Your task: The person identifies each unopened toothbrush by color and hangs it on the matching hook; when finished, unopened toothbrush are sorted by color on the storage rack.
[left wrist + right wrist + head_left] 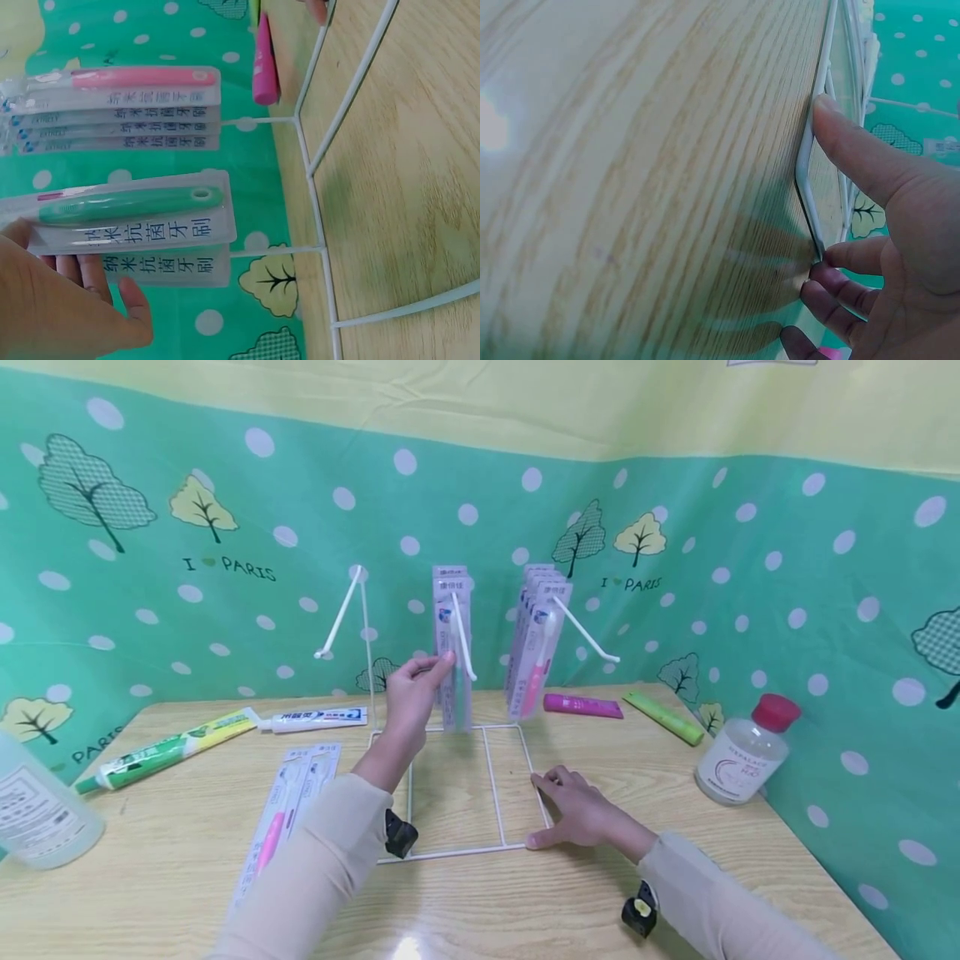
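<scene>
A white wire display rack (491,785) stands on the table with hooks rising at its back. My left hand (408,697) is at the middle hook and pinches the edge of a packaged toothbrush (135,205) with a green handle. Behind that pack hangs another toothbrush pack (169,266). On the right hook hang several toothbrush packs (538,652), the front one with a pink handle. The left hook (341,614) carries nothing. Low at the front right corner of the base, my right hand (581,810) holds the wire frame between thumb and fingers.
Two toothbrush packs (281,810) lie left of the rack, partly under my left sleeve. Toothpaste tubes, green-yellow (180,747), white-blue (318,718), magenta (583,705) and lime (663,717), lie farther back. Bottles stand at left (45,810) and right (742,760).
</scene>
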Demonstrator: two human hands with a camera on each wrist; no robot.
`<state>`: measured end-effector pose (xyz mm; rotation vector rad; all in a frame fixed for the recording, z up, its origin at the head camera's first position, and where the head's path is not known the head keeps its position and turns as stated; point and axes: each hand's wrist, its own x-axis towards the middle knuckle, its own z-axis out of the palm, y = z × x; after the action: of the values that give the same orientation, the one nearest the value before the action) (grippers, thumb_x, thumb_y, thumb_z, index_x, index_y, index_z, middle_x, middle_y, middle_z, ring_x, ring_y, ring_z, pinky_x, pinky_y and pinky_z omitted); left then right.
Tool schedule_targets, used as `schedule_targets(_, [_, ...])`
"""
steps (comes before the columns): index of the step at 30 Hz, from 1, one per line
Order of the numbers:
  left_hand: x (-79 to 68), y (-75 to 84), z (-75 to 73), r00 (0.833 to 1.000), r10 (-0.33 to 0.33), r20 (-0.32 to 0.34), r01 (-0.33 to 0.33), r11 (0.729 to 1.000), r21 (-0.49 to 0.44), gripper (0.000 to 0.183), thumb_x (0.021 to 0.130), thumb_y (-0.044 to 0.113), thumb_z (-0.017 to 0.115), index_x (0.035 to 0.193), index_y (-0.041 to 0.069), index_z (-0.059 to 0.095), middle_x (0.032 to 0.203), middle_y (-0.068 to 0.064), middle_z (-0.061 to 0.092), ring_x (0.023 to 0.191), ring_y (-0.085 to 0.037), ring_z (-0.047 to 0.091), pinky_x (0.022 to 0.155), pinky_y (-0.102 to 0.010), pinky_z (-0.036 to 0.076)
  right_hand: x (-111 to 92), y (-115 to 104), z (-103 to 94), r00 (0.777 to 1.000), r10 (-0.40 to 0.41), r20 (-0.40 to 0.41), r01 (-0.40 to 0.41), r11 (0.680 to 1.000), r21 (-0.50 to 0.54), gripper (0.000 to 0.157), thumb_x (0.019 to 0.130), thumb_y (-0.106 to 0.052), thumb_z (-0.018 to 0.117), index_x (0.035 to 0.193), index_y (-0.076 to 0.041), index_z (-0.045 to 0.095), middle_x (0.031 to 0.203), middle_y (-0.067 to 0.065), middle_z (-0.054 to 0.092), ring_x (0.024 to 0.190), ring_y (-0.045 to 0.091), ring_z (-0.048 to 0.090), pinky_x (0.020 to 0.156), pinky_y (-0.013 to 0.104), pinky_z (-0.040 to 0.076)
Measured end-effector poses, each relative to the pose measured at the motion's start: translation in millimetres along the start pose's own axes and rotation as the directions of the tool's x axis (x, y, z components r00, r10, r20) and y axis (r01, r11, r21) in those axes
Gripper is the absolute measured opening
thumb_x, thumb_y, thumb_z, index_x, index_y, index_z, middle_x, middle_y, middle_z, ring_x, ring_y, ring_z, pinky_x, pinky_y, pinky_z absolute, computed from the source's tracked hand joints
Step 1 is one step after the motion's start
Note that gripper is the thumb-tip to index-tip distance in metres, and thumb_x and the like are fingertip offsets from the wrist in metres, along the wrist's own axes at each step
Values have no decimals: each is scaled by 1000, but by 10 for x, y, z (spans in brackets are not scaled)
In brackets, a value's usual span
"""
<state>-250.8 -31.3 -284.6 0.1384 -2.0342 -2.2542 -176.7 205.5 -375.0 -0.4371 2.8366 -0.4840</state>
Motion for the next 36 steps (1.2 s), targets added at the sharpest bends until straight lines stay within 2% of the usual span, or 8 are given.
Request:
schedule_targets(6, [21,9,6,1000,12,-11,-12,1000,5,45,79,41,67,110,9,59,108,-4,59,99,-19,55,92,-38,42,-7,-14,-13,1000,-1,-4,1,1000,14,98,64,-54,74,140,-7,33,131,9,38,120,30,35,96,48,33])
schedule_targets(12, [7,-47,-49,1000,-17,0,17,999,39,44,82,37,65,115,8,56,114,-6,57,105,-21,53,94,-37,40,-7,-5,-5,1000,4,0,-4,1000,12,98,64,-54,73,141,-8,33,131,9,37,120,29,34,97,49,32])
schedule_targets(17, [-34,-144,-154,1000,-31,-3,31,996,88,42,84,32,64,117,7,54,116,-7,55,107,-22,50,95,-36,39,-2,-5,4,1000,1,-1,-1,1000,7,97,65,-53,74,141,-8,33,130,9,38,119,28,35,96,49,32])
schedule_targets(21, [-78,-217,-285,1000,-15,18,12,992,127,42,85,28,63,118,5,52,116,-9,53,107,-22,48,96,-37,38,-4,-7,5,1000,-6,-2,6,1000,1,97,65,-53,74,141,-8,33,131,9,38,119,29,35,96,49,32])
schedule_targets(25, [-147,-246,-476,999,15,44,-23,981,195,41,87,26,61,120,3,50,116,-12,53,108,-24,48,95,-38,37,-10,-5,10,1000,-10,-2,10,1000,-5,97,65,-53,74,141,-8,33,131,10,37,120,30,34,96,49,32])
schedule_targets(29, [-236,-224,-733,997,24,68,-44,952,302,47,88,33,59,124,3,48,120,-13,52,111,-25,48,97,-39,37,-10,-6,7,1000,-9,-4,9,1000,1,98,64,-54,74,141,-8,33,131,10,37,120,30,35,96,49,32])
schedule_targets(33, [-333,-209,-1065,993,41,108,-82,911,403,60,86,42,59,129,4,44,124,-15,50,115,-28,46,98,-42,36,-4,-3,3,1000,-11,-7,11,1000,7,99,64,-54,73,141,-8,33,131,10,37,120,30,35,97,48,32])
schedule_targets(36, [-414,-201,-1332,990,44,133,-105,864,492,64,86,44,57,132,3,41,126,-18,48,117,-33,45,98,-46,36,-5,-3,-1,1000,-15,-9,15,1000,7,99,64,-54,73,141,-7,33,131,10,37,119,29,36,97,47,33])
